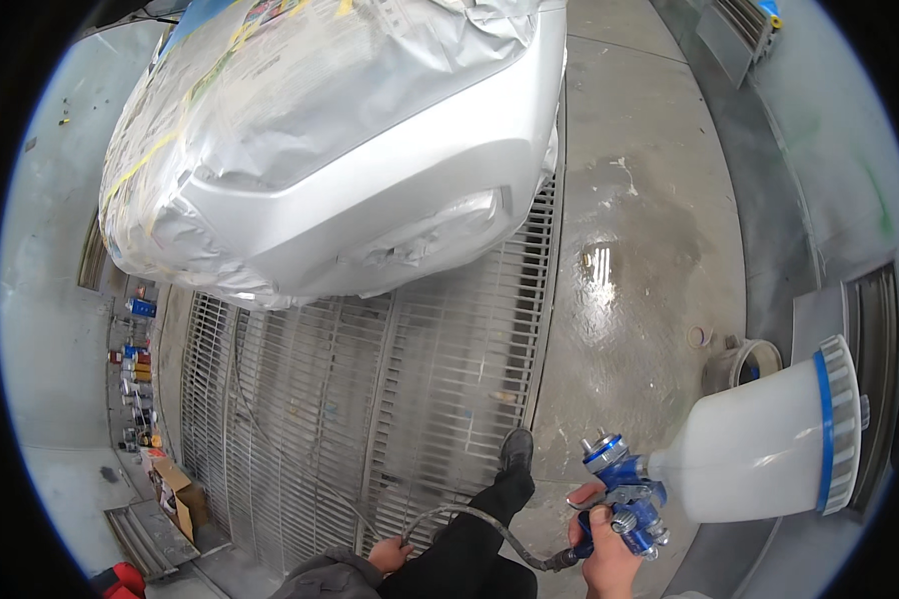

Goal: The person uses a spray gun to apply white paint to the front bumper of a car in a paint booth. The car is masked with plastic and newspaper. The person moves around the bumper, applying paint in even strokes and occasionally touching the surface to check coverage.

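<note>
My right hand (pixel 607 564) is closed round the handle of a blue and silver spray gun (pixel 631 491), held at the lower right. A big translucent white paint cup (pixel 754 449) with a blue ring and grey lid is fixed to the gun and lies sideways. From the handle's base an air hose (pixel 469 510) arcs over my leg to my left hand (pixel 388 555), whose fingers are closed on it. Ahead, apart from both hands, stands a car's bumper (pixel 390 205), silvery white, with masking paper and film (pixel 300 95) over the bodywork around it.
Metal floor grating (pixel 370 374) runs under the car, with concrete (pixel 649 240) to its right. Cans and bottles (pixel 138 384) line the left wall near a cardboard box (pixel 180 494). An open round bucket (pixel 744 364) and a tape roll (pixel 699 336) are at the right. My shoe (pixel 516 449) rests by the grating's edge.
</note>
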A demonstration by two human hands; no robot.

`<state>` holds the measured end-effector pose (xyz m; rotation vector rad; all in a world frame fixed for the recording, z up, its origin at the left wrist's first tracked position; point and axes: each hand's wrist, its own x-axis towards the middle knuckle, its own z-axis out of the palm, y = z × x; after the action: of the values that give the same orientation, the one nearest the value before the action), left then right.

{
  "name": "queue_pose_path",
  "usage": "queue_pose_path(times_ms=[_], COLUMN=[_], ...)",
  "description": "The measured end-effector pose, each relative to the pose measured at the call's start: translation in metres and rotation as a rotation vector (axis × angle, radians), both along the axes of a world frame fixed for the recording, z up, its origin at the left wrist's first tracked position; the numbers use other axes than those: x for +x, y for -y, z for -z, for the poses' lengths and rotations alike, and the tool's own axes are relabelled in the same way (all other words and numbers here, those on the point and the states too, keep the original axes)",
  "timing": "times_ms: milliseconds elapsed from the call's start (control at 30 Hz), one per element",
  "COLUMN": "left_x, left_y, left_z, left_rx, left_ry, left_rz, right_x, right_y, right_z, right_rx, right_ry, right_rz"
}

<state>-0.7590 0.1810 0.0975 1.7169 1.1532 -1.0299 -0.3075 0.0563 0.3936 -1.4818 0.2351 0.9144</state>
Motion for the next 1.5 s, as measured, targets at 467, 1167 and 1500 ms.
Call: queue_pose_path(times_ms=[467,1167,1500], left_x=[0.120,0.389,0.441], left_y=[0.034,0.019,-0.072], left_z=[-0.029,0.226,0.263], left_rx=[-0.010,0.761,0.423], left_ry=[-0.078,0.295,0.116], left_rz=[-0.127,-0.555,-0.407], right_x=[0.143,0.363,0.402], right_y=[-0.033,-0.054,-0.106], right_z=[0.029,0.207,0.336], right_rx=[0.273,0.595,0.738], right_ry=[0.132,0.364,0.454], right_rz=[0.019,-0.129,-0.047])
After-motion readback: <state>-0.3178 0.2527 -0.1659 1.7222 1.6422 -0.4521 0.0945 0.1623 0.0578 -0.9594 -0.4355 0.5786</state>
